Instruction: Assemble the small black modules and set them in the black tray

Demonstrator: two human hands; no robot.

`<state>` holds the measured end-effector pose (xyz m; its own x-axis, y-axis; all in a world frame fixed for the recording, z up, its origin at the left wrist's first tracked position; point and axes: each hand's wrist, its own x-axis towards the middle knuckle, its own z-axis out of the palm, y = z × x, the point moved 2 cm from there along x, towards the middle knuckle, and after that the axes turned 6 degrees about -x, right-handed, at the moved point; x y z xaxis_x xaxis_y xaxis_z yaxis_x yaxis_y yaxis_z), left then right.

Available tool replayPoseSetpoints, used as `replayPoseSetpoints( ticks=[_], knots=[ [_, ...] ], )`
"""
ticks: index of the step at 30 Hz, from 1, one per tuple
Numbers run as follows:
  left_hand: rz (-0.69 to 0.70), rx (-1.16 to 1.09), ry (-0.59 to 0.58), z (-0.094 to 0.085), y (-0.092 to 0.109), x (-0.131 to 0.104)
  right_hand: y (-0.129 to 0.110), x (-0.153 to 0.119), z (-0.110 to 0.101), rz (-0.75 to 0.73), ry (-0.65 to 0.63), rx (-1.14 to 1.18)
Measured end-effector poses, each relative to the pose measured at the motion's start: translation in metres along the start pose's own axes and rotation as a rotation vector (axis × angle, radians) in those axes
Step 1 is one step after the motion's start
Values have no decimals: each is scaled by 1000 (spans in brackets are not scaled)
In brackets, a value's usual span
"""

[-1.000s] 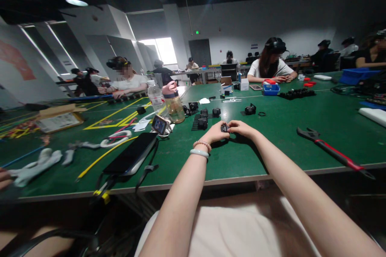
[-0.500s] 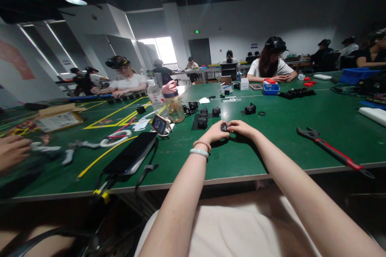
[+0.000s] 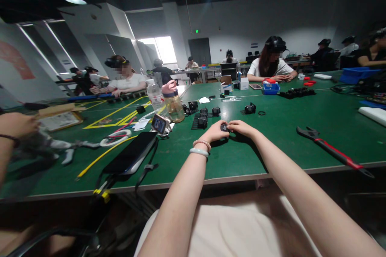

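A small black part (image 3: 224, 127) sits between my two hands, just above the green table; its exact kind is too small to tell. My left hand (image 3: 215, 131) is closed around it from the left. From the other side, the fingers of my right hand (image 3: 241, 128) pinch at its right edge. Left of my hands lie several black parts with comb-like strips (image 3: 201, 121). A similar black part (image 3: 250, 108) and a small black ring (image 3: 261, 113) rest beyond my right hand.
Red-handled pliers (image 3: 331, 150) lie at the front right edge. On my left are a black power bank or phone (image 3: 131, 154), a small screen (image 3: 160, 125), a pink-lidded bottle (image 3: 174, 106) and a yellow cable (image 3: 105, 154). A co-worker's hand (image 3: 19, 124) reaches in at far left.
The co-worker's hand at far left has moved up and inward, toward the cardboard box. My own hands stay almost in the same place on the black part.
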<state>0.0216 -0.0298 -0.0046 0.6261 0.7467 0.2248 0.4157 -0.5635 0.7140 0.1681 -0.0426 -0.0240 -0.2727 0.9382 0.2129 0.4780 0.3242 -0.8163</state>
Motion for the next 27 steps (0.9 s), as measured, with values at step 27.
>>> replayPoseSetpoints(
  ticks=[27],
  knots=[
    [-15,-15,-2,0,-1,0,8,8,2,32,110,97]
  ],
)
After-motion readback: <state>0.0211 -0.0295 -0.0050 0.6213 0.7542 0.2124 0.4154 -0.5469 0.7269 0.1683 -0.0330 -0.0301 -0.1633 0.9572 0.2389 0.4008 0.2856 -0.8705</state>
